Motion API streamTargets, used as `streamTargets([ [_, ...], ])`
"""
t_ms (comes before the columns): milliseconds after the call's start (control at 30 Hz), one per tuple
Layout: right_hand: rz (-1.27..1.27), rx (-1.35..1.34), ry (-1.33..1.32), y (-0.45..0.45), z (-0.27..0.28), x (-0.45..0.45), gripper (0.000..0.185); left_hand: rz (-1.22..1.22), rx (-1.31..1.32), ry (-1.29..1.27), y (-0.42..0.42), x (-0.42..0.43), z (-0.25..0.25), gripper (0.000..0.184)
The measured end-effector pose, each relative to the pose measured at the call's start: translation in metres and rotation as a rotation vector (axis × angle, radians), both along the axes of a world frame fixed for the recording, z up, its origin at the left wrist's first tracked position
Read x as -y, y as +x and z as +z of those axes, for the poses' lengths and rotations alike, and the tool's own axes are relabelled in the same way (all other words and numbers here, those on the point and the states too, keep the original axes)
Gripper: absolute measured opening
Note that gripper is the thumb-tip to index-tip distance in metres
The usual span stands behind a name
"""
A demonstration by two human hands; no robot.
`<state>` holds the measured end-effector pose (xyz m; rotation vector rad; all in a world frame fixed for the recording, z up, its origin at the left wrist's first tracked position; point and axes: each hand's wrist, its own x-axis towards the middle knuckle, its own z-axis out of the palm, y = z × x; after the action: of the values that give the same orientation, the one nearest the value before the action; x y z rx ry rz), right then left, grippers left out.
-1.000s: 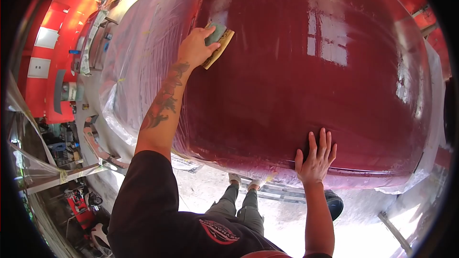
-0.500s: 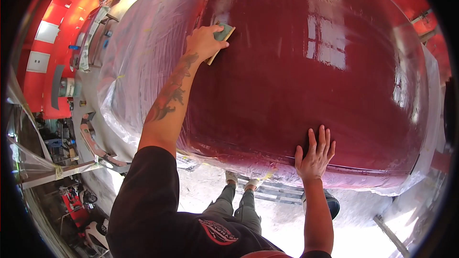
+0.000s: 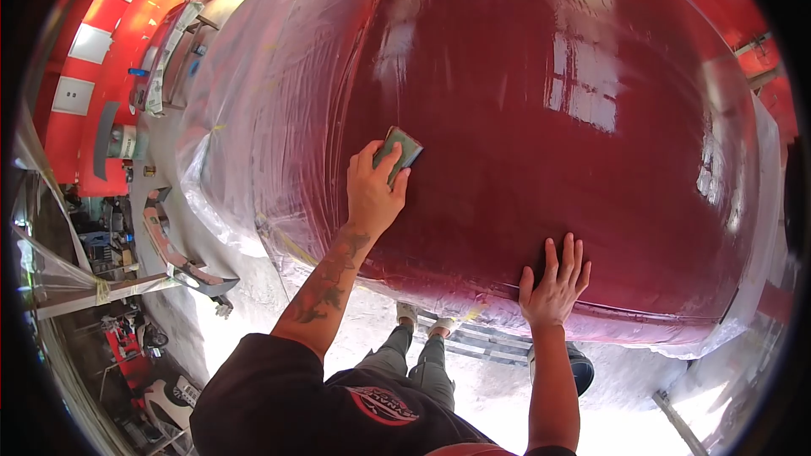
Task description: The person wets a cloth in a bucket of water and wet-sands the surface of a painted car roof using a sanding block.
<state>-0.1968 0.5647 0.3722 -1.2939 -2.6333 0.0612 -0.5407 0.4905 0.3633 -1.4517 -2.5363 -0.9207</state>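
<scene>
A wide, dark red car panel [image 3: 507,194] with a wet-looking shine fills the middle of the head view. My left hand [image 3: 376,190] is closed around a grey-green sanding block [image 3: 403,152], with the fingers over its top and the thumb at its side. The block rests on the panel's left part, and its underside is hidden. Near the panel's front edge, my right hand [image 3: 553,287] lies flat on the red surface with fingers spread, holding nothing.
Clear plastic sheeting [image 3: 253,110] covers the car left of the panel and hangs along its front edge. A dark bucket [image 3: 581,370] stands on the floor near my feet. At left are a loose bumper piece [image 3: 173,245] and a red wall [image 3: 110,76].
My left hand has drawn the sanding block toward me, from the panel's far left to nearer its middle left. My right hand stays at the front edge.
</scene>
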Motion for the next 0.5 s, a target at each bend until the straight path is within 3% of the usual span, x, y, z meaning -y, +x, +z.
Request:
streamTargets([
  [67,0.005,0.012,-0.007,0.000,0.001,0.000,0.056,0.021,0.024,0.012,-0.011,-0.002,-0.006,0.042],
  [233,0.003,0.001,-0.004,0.000,0.001,0.000,0.056,0.179,0.005,0.038,-0.143,-0.108,-0.014,0.035],
  [500,0.000,0.003,-0.009,0.001,-0.001,0.001,0.058,0.075,-0.109,0.022,-0.086,-0.022,-0.020,0.042],
])
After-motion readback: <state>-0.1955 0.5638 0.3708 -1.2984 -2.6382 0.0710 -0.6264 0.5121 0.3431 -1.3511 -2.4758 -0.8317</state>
